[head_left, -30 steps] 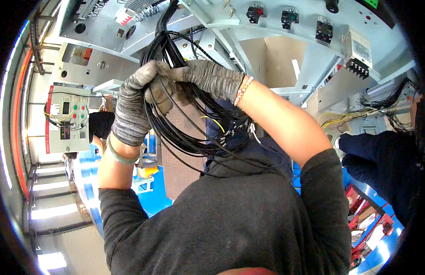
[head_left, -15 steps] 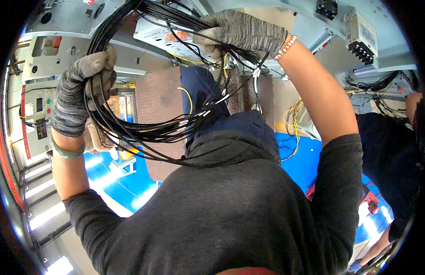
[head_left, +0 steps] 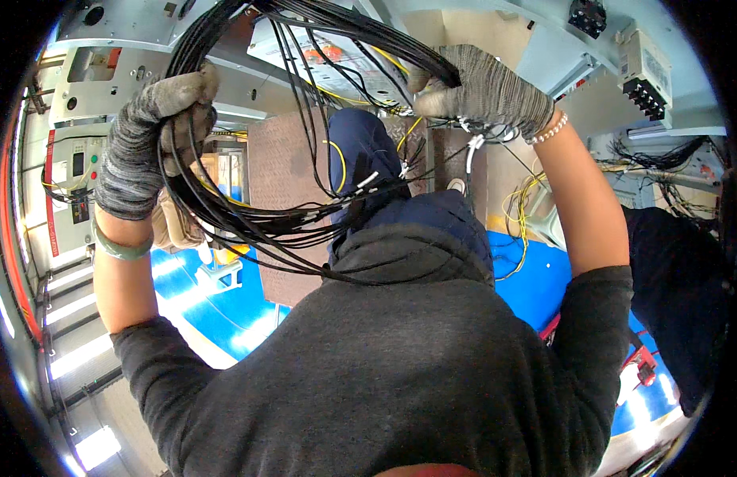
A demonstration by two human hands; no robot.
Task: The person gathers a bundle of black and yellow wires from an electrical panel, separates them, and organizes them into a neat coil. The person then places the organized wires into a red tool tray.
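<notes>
A thick bundle of black cables (head_left: 200, 41) comes down from the top of the view and splits to both sides. My left hand (head_left: 155, 131), in a grey knit glove, is wrapped round its left part. Below that hand the black wires curve in a loose loop toward my waist, with white tags on several ends. My right hand (head_left: 484, 87), gloved alike, grips the branch of black cables (head_left: 364, 32) that runs right. Below the right wrist hang wire ends with white labels (head_left: 473, 147). A few loose black wires and a yellow wire (head_left: 336, 163) dangle between my hands.
Grey metal cabinet panels (head_left: 106, 91) stand left and above. A white box (head_left: 336, 60) sits behind the cables. At right are a beige device (head_left: 645, 63) and yellow wires (head_left: 523, 207). A brown plate (head_left: 285, 167) lies below, over blue floor. Another person in dark clothes (head_left: 674, 294) is at far right.
My right hand has moved right and slightly down, drawing its cable branch out straighter. Several thin wires now hang apart from the bundle. My left hand keeps its grip, shifted slightly right and up.
</notes>
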